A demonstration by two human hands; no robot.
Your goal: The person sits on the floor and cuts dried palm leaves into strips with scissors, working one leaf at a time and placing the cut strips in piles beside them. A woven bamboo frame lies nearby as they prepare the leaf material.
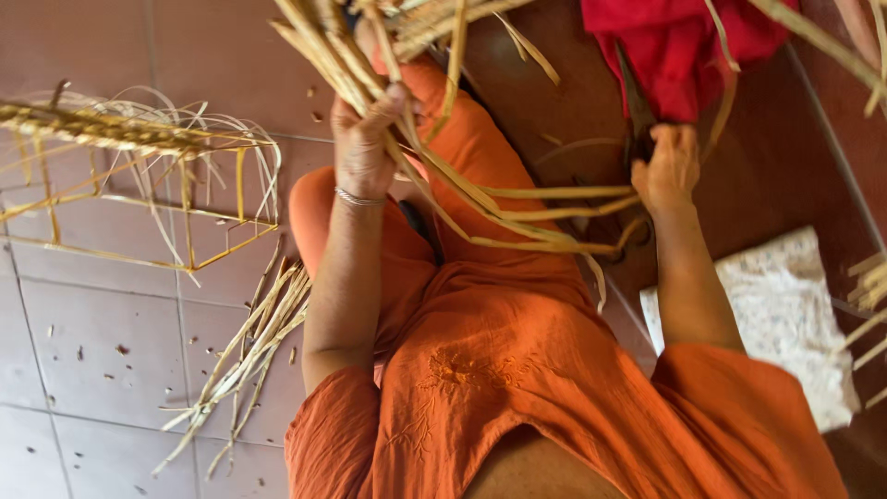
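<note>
Straw-coloured cane strips (517,208) ran between her hands, above her orange-clad lap. The left hand (365,139) was closed round the bundle near its top; the right hand (667,171) gripped dark shears (637,106) where the strip ends met. I judged she was trimming; a clean cut called for the bundle to be held taut and steady.
</note>
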